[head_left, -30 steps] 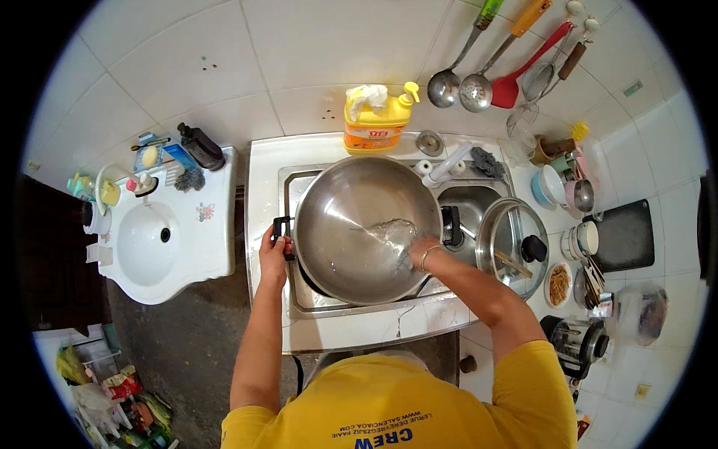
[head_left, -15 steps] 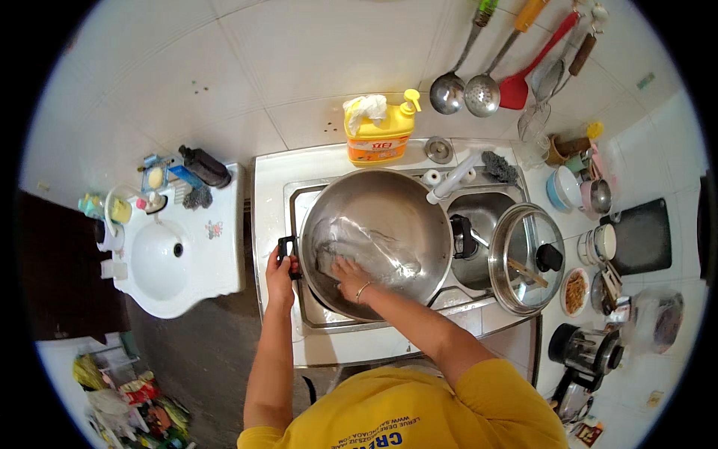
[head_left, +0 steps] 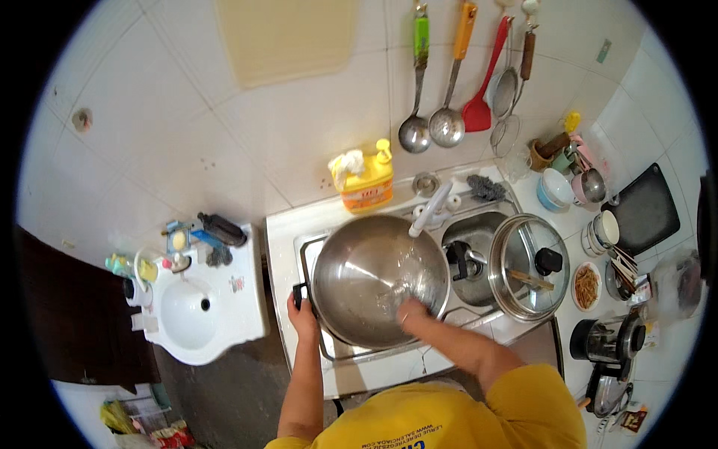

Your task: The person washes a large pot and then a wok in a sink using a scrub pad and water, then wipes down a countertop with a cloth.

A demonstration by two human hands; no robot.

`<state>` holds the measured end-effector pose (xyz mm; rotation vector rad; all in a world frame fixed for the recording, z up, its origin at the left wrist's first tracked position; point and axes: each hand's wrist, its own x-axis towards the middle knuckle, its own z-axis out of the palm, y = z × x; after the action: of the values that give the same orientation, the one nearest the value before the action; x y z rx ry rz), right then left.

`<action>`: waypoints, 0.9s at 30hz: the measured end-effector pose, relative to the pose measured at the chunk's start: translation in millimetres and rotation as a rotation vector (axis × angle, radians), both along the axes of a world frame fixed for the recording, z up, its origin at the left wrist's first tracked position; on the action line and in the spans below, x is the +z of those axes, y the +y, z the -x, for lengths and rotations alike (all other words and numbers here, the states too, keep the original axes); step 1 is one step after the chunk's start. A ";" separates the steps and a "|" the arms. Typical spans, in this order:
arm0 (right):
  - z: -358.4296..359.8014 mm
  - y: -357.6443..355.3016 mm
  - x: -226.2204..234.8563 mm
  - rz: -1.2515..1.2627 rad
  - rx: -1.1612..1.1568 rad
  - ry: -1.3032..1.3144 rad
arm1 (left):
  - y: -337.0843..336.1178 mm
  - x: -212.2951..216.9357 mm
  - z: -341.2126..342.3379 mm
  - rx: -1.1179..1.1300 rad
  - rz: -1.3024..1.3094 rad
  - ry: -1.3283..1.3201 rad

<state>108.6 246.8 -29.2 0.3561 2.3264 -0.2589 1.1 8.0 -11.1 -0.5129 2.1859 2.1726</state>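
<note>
A large steel wok (head_left: 366,269) sits tilted over the sink (head_left: 310,247). My left hand (head_left: 303,314) grips its black handle at the wok's left rim. My right hand (head_left: 411,310) is inside the wok at its lower right, pressed on a steel scrubber (head_left: 400,292) against the metal. A white tap (head_left: 432,209) reaches over the wok's far rim.
A yellow dish-soap bottle (head_left: 366,183) stands behind the sink. A glass lid (head_left: 527,266) and a pot (head_left: 471,258) lie in the right basin. Ladles and a red spatula (head_left: 479,112) hang on the wall. Cups and bowls (head_left: 557,187) crowd the right counter. A white washbasin (head_left: 198,307) is at left.
My right hand has swept from the wok's lower left back to its lower right, rubbing the inside. My left hand stays on the handle. The view has shifted down and closer.
</note>
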 end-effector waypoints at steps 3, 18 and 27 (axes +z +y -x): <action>0.5 -58.8 -51.4 0.163 0.121 0.129 | 6.0 21.8 -5.0 0.004 -0.017 -0.067; 29.5 53.2 -36.4 0.083 0.334 -0.214 | -2.8 13.5 -5.2 -0.073 -0.069 -0.083; 73.1 -38.2 -50.6 0.390 -0.100 0.417 | -12.8 6.6 -13.4 -0.149 0.138 -0.059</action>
<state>35.5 208.6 -79.8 0.2382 2.5859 -0.8942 14.5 -4.8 -4.5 -0.3989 2.2735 1.9197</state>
